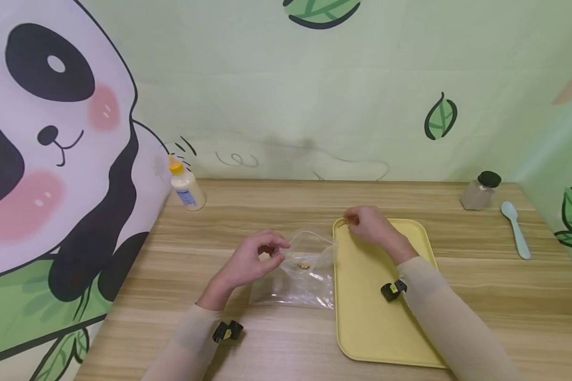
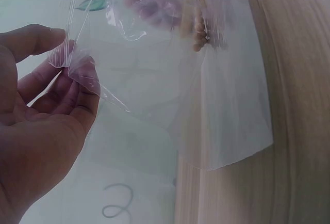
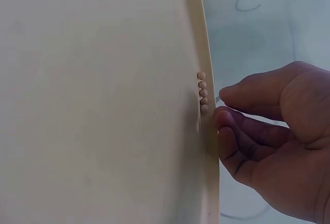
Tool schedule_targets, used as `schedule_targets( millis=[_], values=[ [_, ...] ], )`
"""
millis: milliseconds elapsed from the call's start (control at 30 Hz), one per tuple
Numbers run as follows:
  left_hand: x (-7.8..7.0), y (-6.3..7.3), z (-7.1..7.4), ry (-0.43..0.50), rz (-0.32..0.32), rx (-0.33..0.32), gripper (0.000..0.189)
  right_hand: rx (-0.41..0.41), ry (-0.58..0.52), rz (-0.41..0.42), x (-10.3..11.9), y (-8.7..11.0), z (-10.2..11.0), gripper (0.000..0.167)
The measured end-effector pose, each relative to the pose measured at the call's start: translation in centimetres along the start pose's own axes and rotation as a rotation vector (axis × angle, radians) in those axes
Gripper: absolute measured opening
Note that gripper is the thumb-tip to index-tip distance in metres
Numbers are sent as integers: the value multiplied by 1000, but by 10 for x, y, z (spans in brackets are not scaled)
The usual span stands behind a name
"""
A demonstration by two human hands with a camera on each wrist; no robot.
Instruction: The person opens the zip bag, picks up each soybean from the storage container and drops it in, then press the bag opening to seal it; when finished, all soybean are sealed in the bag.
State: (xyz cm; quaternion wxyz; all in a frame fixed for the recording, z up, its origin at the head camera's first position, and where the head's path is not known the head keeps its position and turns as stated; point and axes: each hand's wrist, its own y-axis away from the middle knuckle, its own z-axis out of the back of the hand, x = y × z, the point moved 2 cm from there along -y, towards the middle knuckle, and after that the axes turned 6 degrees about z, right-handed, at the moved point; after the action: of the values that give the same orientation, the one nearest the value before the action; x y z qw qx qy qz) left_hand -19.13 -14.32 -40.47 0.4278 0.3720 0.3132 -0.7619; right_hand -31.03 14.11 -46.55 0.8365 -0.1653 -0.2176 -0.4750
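My left hand (image 1: pixel 255 259) holds the upper left edge of a clear zip bag (image 1: pixel 291 291). In the left wrist view, the thin plastic lies over its curled fingers (image 2: pixel 85 79). Several small round tan balls (image 1: pixel 303 265), like dried beans, lie in the bag. My right hand (image 1: pixel 369 225) is over the far left corner of the yellow tray (image 1: pixel 376 328). Beside its fingertips, a short row of similar balls (image 3: pixel 203 93) sits along the tray's inner rim. Thumb and index finger are slightly apart in the right wrist view, with nothing visible between them.
A white bottle with a yellow cap (image 1: pixel 187 188) stands at the back left. At the back right are a clear jar with a black lid (image 1: pixel 480 191) and a pale blue spoon (image 1: pixel 517 230). A printed cloth wall (image 1: pixel 267 95) rises behind the wooden table (image 1: pixel 276 349).
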Motion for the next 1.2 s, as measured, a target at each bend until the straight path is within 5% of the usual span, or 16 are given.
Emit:
schedule_targets(
  millis=[1200],
  values=[
    [1, 0, -1, -17, -17, -12, 19, 57, 229, 65, 2, -3, -5, 12]
  ],
)
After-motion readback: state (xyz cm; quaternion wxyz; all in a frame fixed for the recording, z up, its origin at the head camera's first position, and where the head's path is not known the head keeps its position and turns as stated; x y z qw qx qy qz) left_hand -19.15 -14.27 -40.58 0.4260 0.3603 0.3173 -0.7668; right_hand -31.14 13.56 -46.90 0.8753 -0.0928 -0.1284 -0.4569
